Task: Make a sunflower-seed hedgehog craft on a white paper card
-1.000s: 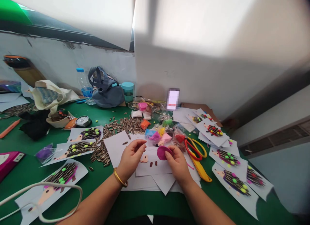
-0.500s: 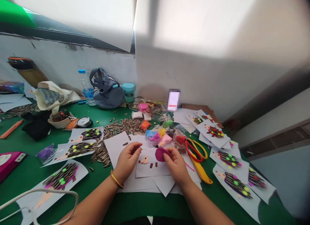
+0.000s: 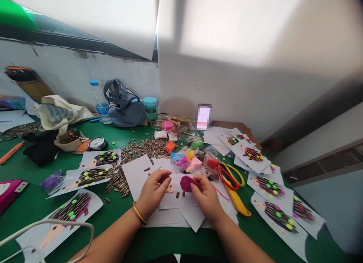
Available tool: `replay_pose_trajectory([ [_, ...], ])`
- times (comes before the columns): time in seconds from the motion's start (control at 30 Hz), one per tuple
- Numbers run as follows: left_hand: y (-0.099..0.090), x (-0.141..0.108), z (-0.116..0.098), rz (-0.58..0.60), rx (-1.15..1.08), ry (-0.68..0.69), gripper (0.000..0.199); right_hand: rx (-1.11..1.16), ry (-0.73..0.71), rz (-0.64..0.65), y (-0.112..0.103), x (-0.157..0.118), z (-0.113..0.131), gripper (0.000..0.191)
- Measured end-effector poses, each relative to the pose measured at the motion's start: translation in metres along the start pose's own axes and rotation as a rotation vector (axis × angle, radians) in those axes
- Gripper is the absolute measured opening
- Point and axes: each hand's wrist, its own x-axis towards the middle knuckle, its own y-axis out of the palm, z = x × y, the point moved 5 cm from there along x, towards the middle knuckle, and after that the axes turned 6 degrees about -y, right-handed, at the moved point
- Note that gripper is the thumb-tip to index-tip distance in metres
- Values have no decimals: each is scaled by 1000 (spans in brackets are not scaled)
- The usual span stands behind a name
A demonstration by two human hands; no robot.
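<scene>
Between thumb and fingers, my right hand (image 3: 206,193) pinches a flat purple clay disc (image 3: 186,184), held tilted above the paper. My left hand (image 3: 153,189) hovers to its left, loosely curled, with a gap between thumb and fingertips and nothing visible in it. Below both hands lies a white paper sheet (image 3: 170,203) on a stack of others. On it are a peach clay hedgehog head (image 3: 170,189), partly covered by my left hand, and two small brown clay feet (image 3: 177,195). A thin pink strip (image 3: 221,191) rests right of my right hand.
Sunflower seeds (image 3: 147,147) are heaped behind and left of the papers. Bagged coloured clay (image 3: 194,164) lies behind my hands. Red-and-yellow scissors (image 3: 229,176) and a yellow cutter (image 3: 238,202) sit at right. Seed-covered hedgehog pictures (image 3: 279,217) lie on both sides. A white cable (image 3: 56,220) crosses front left.
My left hand has shifted slightly right and now covers part of the hedgehog head. The purple disc has tilted and moved slightly left in my right hand.
</scene>
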Motion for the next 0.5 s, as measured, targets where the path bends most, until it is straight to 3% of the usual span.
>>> replay_pose_trajectory([
  [0.13,9,-9,-17,159,5,101,29,-19,-121,91,9,-8,18,10],
  [0.3,18,-16,-29,251,-124,107,15,-92,-250,198,11,-12,33,19],
  [0.37,19,-16,-27,260,-253,13,19,-186,-292,177,-6,-5,37,31],
  [0.43,20,-16,-23,283,-396,-113,23,-386,-254,50,-39,6,35,42],
  [0.5,21,-16,-20,288,-500,-208,26,-673,-207,-74,-78,18,31,41],
])
